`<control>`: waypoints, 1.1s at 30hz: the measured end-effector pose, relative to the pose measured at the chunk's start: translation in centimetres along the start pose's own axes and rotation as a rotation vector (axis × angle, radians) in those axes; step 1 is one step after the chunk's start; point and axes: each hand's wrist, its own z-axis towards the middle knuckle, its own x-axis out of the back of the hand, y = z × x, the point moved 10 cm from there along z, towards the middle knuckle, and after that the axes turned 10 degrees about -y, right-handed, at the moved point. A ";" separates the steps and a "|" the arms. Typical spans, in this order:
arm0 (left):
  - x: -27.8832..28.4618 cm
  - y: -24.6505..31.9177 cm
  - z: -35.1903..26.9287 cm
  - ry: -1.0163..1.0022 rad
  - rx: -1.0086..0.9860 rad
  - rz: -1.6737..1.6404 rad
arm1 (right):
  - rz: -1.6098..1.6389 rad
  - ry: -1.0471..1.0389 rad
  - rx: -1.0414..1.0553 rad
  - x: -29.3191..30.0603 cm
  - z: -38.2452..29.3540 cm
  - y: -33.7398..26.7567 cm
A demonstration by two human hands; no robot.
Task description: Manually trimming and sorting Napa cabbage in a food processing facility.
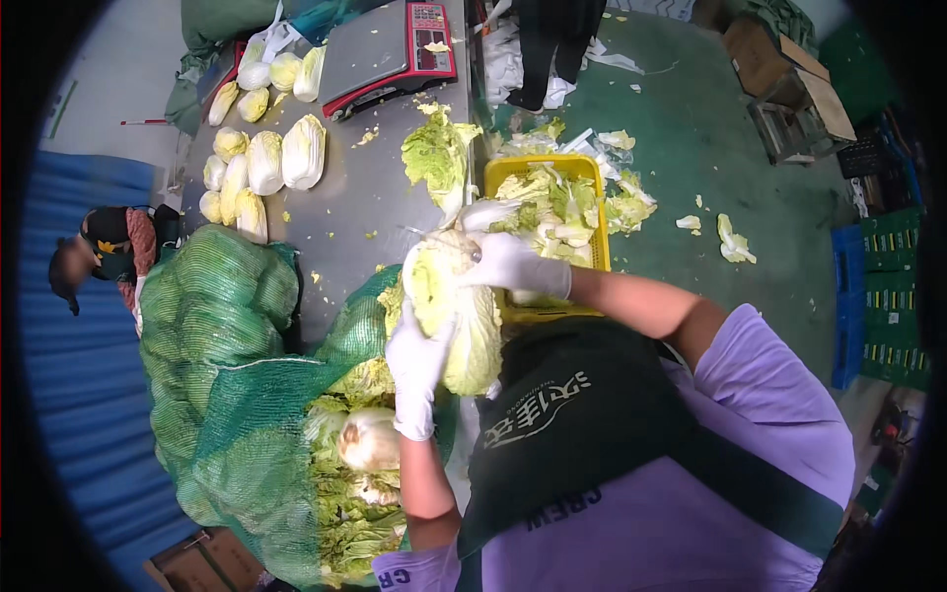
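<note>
My left hand [420, 362], in a white glove, holds a napa cabbage [473, 337] from its left side, above the table's near edge. My right hand [521, 268], gloved too, is closed at the cabbage's stem end. From its fingers a thin metallic knife blade [423, 231] seems to run left across the stem end; glare and blur hide its outline, and no handle shows. Just beyond the stem end lies a loose outer leaf [438, 159] at the table edge. Right of it, a yellow plastic crate [605, 222] contains trimmed leaves.
Green mesh sacks [214, 311] of cabbages fill the left, one opened. Trimmed cabbages [266, 163] stand on the metal table [348, 185] near a red scale [370, 63]. Leaf scraps [735, 240] litter the green floor. One person [111, 244] is at left; another's legs [551, 44] show beyond.
</note>
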 end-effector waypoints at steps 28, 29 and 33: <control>1.4 -3.6 2.7 0.019 0.228 -0.075 | 0.060 0.005 -0.261 4.2 6.7 10.9; 0.7 -2.8 3.2 -0.021 0.223 0.003 | -0.131 0.153 -0.218 6.3 6.2 11.5; -0.4 -2.1 1.7 0.025 0.107 -0.068 | -0.274 0.328 -0.199 11.0 0.8 6.5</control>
